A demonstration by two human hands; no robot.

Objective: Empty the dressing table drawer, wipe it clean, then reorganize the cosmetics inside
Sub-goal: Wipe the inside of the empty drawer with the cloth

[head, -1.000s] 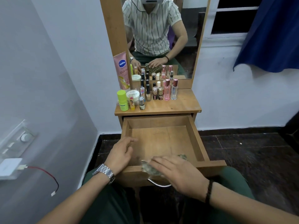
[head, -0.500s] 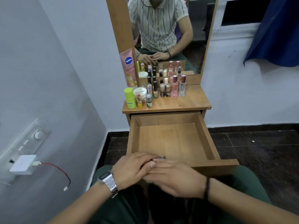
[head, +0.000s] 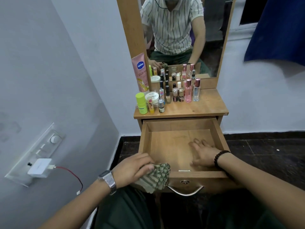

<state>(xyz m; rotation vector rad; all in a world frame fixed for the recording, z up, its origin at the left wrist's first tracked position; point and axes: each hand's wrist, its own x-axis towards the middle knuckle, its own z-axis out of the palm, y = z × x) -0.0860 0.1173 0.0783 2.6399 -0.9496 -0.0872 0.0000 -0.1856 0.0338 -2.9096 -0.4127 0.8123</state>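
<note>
The drawer [head: 181, 146] stands pulled out toward me and bare inside, its cosmetics [head: 168, 95] parked on the tabletop [head: 209, 106] beyond so I can wipe. My left hand [head: 132, 169] has its grip clamped on the cloth [head: 156, 177] at the near left corner; my right hand [head: 204, 154], fingers apart, lies flat on the drawer floor.

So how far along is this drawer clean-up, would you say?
The emptying looks done: the drawer holds nothing, and the cosmetics stand on the tabletop. Wiping is in hand: the left hand grips a striped cloth at the drawer's front edge, while the right hand lies flat inside on the bottom. Whether wiping is finished I cannot tell. Putting the cosmetics back is left.
</note>
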